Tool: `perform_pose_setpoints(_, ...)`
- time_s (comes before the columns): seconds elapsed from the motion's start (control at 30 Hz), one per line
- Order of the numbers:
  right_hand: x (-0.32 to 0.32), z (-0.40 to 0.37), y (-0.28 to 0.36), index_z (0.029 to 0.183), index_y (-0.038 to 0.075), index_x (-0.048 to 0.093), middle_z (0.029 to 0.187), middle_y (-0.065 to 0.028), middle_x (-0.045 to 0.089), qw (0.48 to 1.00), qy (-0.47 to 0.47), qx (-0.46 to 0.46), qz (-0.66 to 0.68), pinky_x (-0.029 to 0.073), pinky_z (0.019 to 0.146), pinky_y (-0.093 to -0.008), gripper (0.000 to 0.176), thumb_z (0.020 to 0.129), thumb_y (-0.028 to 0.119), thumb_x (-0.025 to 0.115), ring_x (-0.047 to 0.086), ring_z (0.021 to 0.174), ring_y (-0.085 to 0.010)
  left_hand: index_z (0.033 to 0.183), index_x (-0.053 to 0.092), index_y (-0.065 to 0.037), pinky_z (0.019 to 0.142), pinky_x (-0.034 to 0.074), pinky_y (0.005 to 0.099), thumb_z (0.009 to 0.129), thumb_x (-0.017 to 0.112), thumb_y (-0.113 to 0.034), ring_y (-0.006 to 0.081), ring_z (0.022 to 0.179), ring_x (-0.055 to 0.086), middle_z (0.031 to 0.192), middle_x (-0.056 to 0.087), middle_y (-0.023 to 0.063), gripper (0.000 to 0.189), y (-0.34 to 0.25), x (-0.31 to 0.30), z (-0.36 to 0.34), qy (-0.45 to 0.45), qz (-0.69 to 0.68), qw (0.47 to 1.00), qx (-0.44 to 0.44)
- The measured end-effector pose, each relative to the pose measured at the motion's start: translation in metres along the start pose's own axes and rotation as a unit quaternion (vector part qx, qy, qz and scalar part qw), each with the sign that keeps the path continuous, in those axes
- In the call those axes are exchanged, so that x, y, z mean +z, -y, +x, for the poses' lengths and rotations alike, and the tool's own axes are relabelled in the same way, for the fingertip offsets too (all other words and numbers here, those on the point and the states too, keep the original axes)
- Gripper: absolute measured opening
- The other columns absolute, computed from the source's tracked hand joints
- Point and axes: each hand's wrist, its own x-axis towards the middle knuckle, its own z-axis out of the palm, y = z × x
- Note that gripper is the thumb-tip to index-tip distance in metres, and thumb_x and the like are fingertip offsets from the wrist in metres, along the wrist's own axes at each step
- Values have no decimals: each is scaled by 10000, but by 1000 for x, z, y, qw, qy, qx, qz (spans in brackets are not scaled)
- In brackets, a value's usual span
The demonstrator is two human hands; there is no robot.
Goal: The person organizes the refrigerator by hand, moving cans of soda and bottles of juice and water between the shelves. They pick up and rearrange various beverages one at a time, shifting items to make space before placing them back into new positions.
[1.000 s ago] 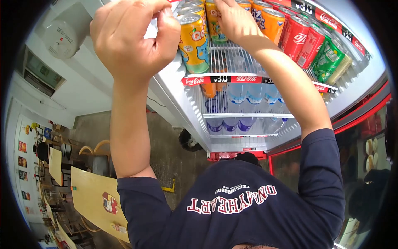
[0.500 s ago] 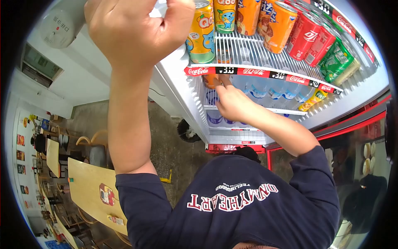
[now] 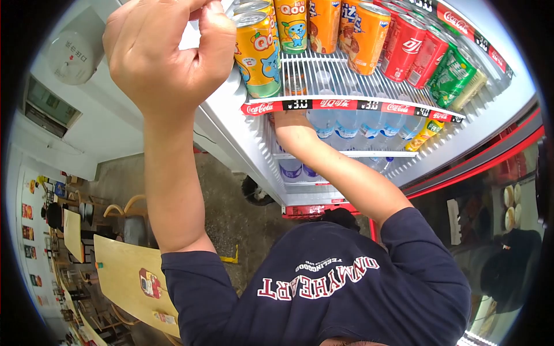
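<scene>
My left hand [image 3: 167, 55] is raised at the upper left, by the white side wall of a drinks fridge [image 3: 222, 124]. Its fingers are curled with the thumb pressed in, and whatever they grip is hidden. Close to it on the wire shelf [image 3: 340, 81] stands a yellow Qoo can [image 3: 258, 55]. My right hand [image 3: 293, 128] reaches under this shelf's front strip, and its fingers are out of sight. Above it, through the wires, part of an orange drink [image 3: 296, 83] shows. Clear water bottles [image 3: 346, 124] stand to its right.
Orange Fanta cans [image 3: 365, 40], red Coca-Cola cans [image 3: 403, 49] and a green can [image 3: 453, 78] fill the upper shelf. The red-edged fridge door [image 3: 479, 161] is swung out at right. A wooden table [image 3: 124, 271] stands at lower left.
My right hand has gone from touching an orange drink to deeper under the shelf, so its fingers are now hidden. The view has shifted slightly; my left hand stays closed.
</scene>
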Motion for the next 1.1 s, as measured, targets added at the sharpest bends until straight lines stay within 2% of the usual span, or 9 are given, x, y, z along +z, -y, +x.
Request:
perform_pose_setpoints(0.07,6,16,-12,1217,2,616,1193,-294,618,999,-35,-41,6,520,871,-561,323,923,123,564,644,947,-477,843,773,-108,736,462,269,780,698,-48,140,707,609,751,710,-22,115,0,0,0,-2,-1,1000,-7)
perform_pose_setpoints(0.17,8,34,-8,1171,20,645,1138,-288,627,999,-10,41,-10,519,859,-550,295,919,160,584,633,931,-474,842,774,-109,732,461,265,779,701,-47,135,714,610,755,715,-21,115,-2,-1,0,5,5,1000,-20)
perform_pose_setpoints(0.57,-1,29,-2,1170,-27,635,1148,-295,631,984,-112,-54,-124,516,886,-550,343,902,188,628,625,1025,-476,799,735,-128,748,473,302,732,688,-60,166,700,626,730,707,-19,107,-4,5,0,-30,-8,999,-20)
perform_pose_setpoints(0.63,-11,17,-3,1173,-32,631,1151,-297,631,992,-58,-65,-96,515,891,-550,351,900,189,632,624,1033,-477,804,733,-128,754,477,310,732,682,-65,174,706,631,731,704,-16,108,-3,5,-1,-33,-8,999,-19)
perform_pose_setpoints(0.67,-28,9,3,1212,-65,584,1162,-306,625,997,53,-35,-34,538,883,-539,438,873,191,689,638,1032,-480,825,743,-120,753,482,306,753,681,-63,174,740,632,744,702,-14,112,-4,3,-2,-24,0,1000,-19)
perform_pose_setpoints(0.77,-81,-12,19,1253,-39,548,1188,-302,608,976,196,74,65,566,851,-517,506,848,195,739,658,995,-470,848,752,-115,753,489,304,776,677,-65,176,777,635,764,699,-11,116,-6,-1,-1,-8,18,1000,-21)
perform_pose_setpoints(0.87,-114,-44,20,1240,1,561,1262,-315,567,991,87,9,103,595,702,-508,481,838,172,762,696,823,-485,849,747,-114,754,489,306,776,676,-64,181,781,633,773,700,-8,114,-4,-1,-4,-9,22,1000,-19)
perform_pose_setpoints(1.03,-244,-68,44,1236,64,559,1200,-150,589,988,32,-47,145,588,864,-447,581,727,113,835,646,1086,-386,783,710,-116,770,485,328,708,680,-52,195,699,633,728,693,0,102,-5,5,-1,-42,-1,999,-27)
perform_pose_setpoints(1.1,-274,-66,43,1250,60,594,1160,-138,615,982,-96,-117,116,566,881,-420,642,669,62,867,635,1081,-349,784,710,-114,779,488,331,714,682,-51,195,705,641,737,698,1,99,-6,5,-2,-43,-11,998,-42)
